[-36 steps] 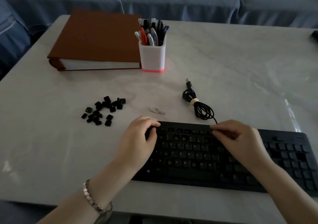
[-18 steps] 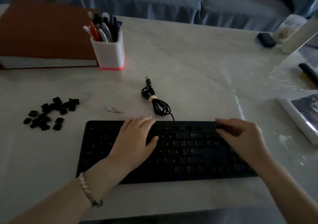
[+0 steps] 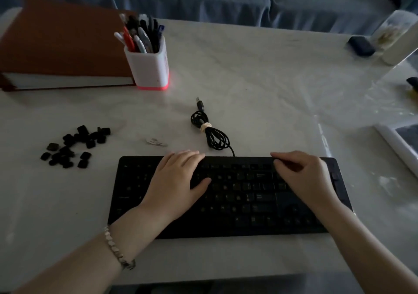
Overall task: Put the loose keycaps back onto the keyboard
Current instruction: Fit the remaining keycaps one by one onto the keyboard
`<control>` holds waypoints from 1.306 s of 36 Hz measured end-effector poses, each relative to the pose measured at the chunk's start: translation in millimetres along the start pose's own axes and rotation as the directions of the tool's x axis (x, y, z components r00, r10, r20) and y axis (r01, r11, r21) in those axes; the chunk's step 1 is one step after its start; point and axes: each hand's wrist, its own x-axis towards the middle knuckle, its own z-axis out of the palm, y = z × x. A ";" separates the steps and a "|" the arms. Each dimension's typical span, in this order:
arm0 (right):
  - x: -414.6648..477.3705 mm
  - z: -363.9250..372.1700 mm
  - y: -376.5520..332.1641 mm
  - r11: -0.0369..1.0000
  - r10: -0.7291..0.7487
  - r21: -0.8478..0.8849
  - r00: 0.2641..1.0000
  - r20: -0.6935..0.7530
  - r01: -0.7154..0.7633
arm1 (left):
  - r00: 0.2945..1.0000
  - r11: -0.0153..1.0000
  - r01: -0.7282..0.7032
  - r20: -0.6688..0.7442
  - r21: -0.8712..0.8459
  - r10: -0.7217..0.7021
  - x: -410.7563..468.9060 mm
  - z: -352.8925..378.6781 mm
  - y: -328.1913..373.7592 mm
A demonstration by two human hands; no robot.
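Observation:
A black keyboard (image 3: 239,205) lies flat near the table's front edge. My left hand (image 3: 178,180) rests palm-down on its upper left-middle keys, fingers stretched out, holding nothing. My right hand (image 3: 303,176) arches over the upper right keys, its bent fingertips touching the keyboard's top edge; I see nothing in it. A heap of several loose black keycaps (image 3: 74,145) sits on the table to the left of the keyboard, apart from both hands. Parts of the key rows are hidden under my hands.
The keyboard's coiled cable (image 3: 210,133) lies just behind it, and a small metal clip (image 3: 156,142) to the cable's left. A white pen holder (image 3: 149,67) and a brown binder (image 3: 58,45) stand at the back left. A framed picture (image 3: 402,142) lies at the right edge.
Both hands have slid to the right along the keyboard, and the view has swung right. The keyboard, cable and keycaps stay where they were.

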 end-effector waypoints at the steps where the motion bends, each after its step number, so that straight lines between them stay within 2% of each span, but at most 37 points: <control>1: 0.1 -0.4 0.1 1.000 0.007 -0.003 1.000 -0.008 -0.007 | 1.000 1.000 0.002 -0.002 -0.005 -0.002 0.2 0.4 -0.1; 9: 1.8 -0.3 7.2 0.999 -0.008 -0.052 1.000 0.003 0.008 | 1.000 1.000 0.003 -0.007 -0.025 -0.004 0.0 2.4 0.0; 13: 1.3 1.2 9.3 0.978 -0.146 -0.148 0.989 0.024 0.148 | 1.000 0.999 0.002 -0.010 -0.032 -0.002 0.3 3.1 -0.5; 16: 2.5 -1.3 10.3 0.924 -0.273 -0.254 0.958 0.086 0.286 | 1.000 0.999 -0.003 -0.012 -0.040 0.002 0.2 3.4 -1.8; 22: 7.1 -4.2 13.5 0.864 -0.366 -0.309 0.917 0.156 0.397 | 1.000 0.999 -0.004 -0.009 -0.053 0.004 0.2 3.4 -1.8; 25: 9.8 -4.0 16.4 0.890 -0.331 -0.269 0.928 0.173 0.368 | 1.000 0.999 -0.005 -0.002 -0.052 0.005 -0.2 3.2 -1.8; 31: 8.4 1.4 21.8 0.967 -0.175 -0.160 0.972 0.156 0.200 | 1.000 0.999 -0.005 -0.014 -0.048 0.005 -0.4 2.7 -0.8; 38: 10.5 2.4 15.1 0.990 -0.054 -0.116 0.985 0.166 0.074 | 1.000 0.998 0.001 -0.002 -0.058 -0.001 -0.9 2.7 -0.5; 43: 10.2 1.6 9.6 0.949 -0.140 -0.260 0.977 0.164 0.179 | 1.000 0.997 0.005 0.014 -0.071 -0.004 -0.9 1.4 -0.3; 47: 11.7 3.2 -2.3 0.870 -0.147 -0.427 0.956 0.252 0.246 | 1.000 0.998 -0.005 0.001 -0.056 0.005 -1.0 1.1 0.6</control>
